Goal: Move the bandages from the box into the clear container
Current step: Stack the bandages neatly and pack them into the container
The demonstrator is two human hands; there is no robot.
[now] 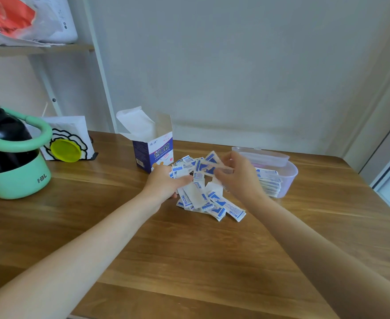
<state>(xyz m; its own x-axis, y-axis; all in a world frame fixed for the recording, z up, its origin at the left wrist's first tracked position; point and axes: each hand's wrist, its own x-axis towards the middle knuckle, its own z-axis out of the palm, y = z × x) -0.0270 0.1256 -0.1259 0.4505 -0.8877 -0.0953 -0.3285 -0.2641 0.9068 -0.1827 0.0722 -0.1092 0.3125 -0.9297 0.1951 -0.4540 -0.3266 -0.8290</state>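
Bandages point(209, 201) lie in a loose pile on the wooden table point(189, 261), between the two hands. The left hand point(166, 183) rests on the left side of the pile, with its thumb and fingers curled round a few wrappers. The right hand point(240, 178) pinches one bandage and holds it up over the far part of the pile. The box point(152, 150) stands open, just past the left hand. The clear container point(279, 173) sits at the right, just beyond the right hand, with bandages already stacked inside. Near the person, the table has lots of bare wood. A green jug point(12, 157) stands far off to the left.
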